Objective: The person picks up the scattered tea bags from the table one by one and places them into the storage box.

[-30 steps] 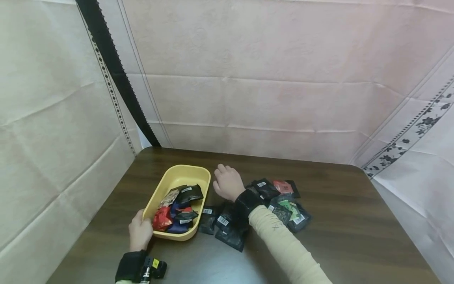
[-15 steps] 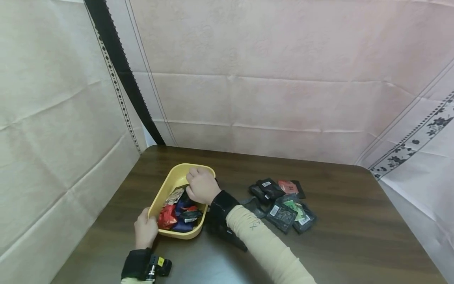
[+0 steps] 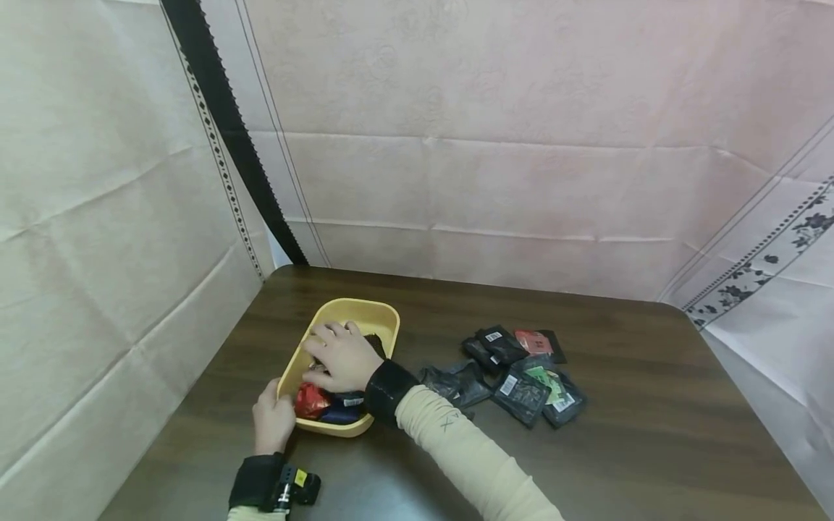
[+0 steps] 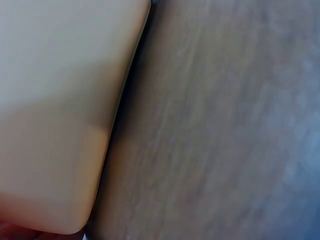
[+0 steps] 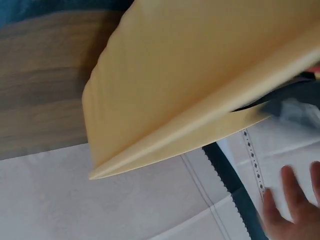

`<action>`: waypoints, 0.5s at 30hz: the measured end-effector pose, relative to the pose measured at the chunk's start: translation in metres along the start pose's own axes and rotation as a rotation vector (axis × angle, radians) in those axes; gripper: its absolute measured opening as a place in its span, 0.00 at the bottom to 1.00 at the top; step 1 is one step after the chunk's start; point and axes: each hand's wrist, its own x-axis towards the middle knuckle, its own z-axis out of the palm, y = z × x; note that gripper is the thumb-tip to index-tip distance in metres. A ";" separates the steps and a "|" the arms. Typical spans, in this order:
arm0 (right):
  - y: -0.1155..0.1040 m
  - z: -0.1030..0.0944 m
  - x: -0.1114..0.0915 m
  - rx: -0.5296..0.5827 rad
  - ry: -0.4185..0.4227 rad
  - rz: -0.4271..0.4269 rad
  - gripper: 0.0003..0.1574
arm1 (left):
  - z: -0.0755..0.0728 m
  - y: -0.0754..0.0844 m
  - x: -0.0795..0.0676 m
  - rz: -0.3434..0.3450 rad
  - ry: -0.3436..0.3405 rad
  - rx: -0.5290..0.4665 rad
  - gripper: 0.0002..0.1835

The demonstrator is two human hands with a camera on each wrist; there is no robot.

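Note:
A yellow plastic bin [image 3: 384, 312] stands on the table, holding several small packets. Its left rim is gripped by my left hand [image 3: 274, 420]; in the left wrist view the bin's outer wall [image 4: 50, 150] fills the left side. My right hand [image 3: 345, 358] is over the inside of the bin, palm down, fingers spread. Below it show a red packet [image 3: 311, 399] and a dark blue packet [image 3: 342, 414]; the hand covers others. In the right wrist view a blurred dark packet [image 5: 295, 112] lies near the bin's rim, apart from the extended fingers [image 5: 293, 192].
Right of the bin lies a loose pile of dark packets [image 3: 521, 394], with a red-labelled packet [image 3: 534, 341] at its back. My right forearm [image 3: 456, 430] crosses in front and hides part of the table. A cloth wall [image 3: 456, 181] rises behind the table [image 3: 619, 405].
My right hand has moved left from beyond the bin's right rim to over its packets, and its fingers have spread. The left hand keeps its grip. The view has shifted slightly.

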 end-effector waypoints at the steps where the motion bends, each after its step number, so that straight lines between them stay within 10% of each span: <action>1: -0.001 0.000 -0.001 0.033 -0.030 -0.002 0.34 | 0.001 0.000 0.000 0.012 0.010 0.003 0.21; 15: 0.025 0.002 -0.030 0.096 -0.078 0.064 0.45 | -0.003 0.001 0.002 -0.017 -0.030 0.020 0.22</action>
